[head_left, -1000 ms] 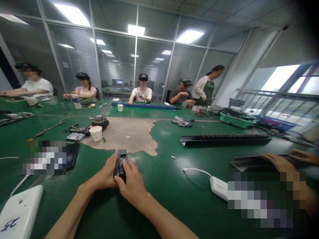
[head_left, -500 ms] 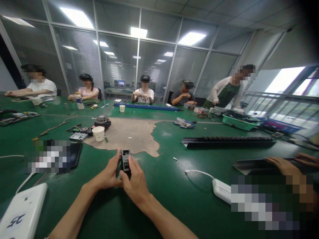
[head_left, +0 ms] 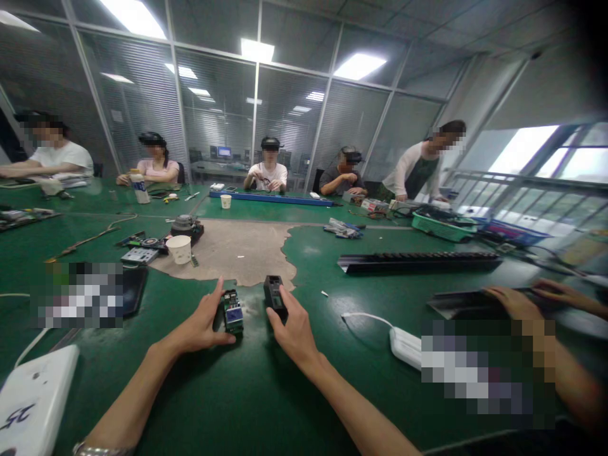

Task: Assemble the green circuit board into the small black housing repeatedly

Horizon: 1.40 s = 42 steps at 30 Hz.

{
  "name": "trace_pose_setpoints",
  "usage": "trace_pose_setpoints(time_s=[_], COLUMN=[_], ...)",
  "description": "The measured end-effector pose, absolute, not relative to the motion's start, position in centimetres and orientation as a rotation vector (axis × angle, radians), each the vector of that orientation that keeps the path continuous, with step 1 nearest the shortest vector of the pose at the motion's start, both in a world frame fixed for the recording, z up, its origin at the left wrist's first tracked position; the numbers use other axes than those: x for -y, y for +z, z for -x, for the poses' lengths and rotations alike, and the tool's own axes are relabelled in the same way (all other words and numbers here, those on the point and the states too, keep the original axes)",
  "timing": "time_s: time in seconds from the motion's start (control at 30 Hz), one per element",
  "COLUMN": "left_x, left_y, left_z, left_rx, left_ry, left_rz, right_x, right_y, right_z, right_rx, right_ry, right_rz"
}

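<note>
My left hand [head_left: 203, 322] grips a small green circuit board with a little blue screen [head_left: 233, 313], which rests on the green table [head_left: 266, 392]. My right hand [head_left: 293, 326] holds a dark box-shaped cover [head_left: 274, 294] just to the right of the board. The two parts are a short gap apart. Both hands have fingers closed round their parts.
A white paper cup [head_left: 180, 249] and small electronic parts lie ahead on the left, beside a worn brown patch [head_left: 237, 250]. A white device [head_left: 33, 399] lies near left, a white adapter with cable [head_left: 403, 345] to the right, a long black rail [head_left: 418, 260] beyond. Another person's hands [head_left: 515, 303] work at right; several people sit opposite.
The one device held in both hands has come apart: the left hand now has the circuit board, and the right hand has drawn the dark cover off to the right.
</note>
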<state>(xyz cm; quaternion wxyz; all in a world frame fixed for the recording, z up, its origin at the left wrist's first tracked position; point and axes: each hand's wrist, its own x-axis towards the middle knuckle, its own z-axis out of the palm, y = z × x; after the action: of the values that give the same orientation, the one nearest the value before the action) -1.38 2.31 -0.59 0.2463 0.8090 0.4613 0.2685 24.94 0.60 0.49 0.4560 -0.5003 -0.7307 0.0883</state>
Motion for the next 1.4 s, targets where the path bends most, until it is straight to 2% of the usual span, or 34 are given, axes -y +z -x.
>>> trace_pose_setpoints(time_s=[0.27, 0.67, 1.0, 1.4], left_x=[-2.0, -2.5, -2.5, -2.8], left_y=[-0.2, -0.7, -1.0, -1.9], left_z=[1.1, 1.5, 1.5, 1.9], left_rx=[-1.285, -1.268, -1.265, -1.197], left_ry=[0.711, 0.716, 0.754, 0.895], left_rz=[-2.190, -2.219, -2.216, -2.282], right_x=[-0.3, -0.4, 0.5, 0.9], right_y=[-1.9, -2.0, 3.6, 3.0], right_z=[-25.7, -25.6, -21.3, -16.0], right_rx=[1.869, 1.849, 1.798, 1.910], right_ry=[0.226, 0.291, 0.371, 0.349], right_rz=[1.297, 1.280, 1.073, 1.181])
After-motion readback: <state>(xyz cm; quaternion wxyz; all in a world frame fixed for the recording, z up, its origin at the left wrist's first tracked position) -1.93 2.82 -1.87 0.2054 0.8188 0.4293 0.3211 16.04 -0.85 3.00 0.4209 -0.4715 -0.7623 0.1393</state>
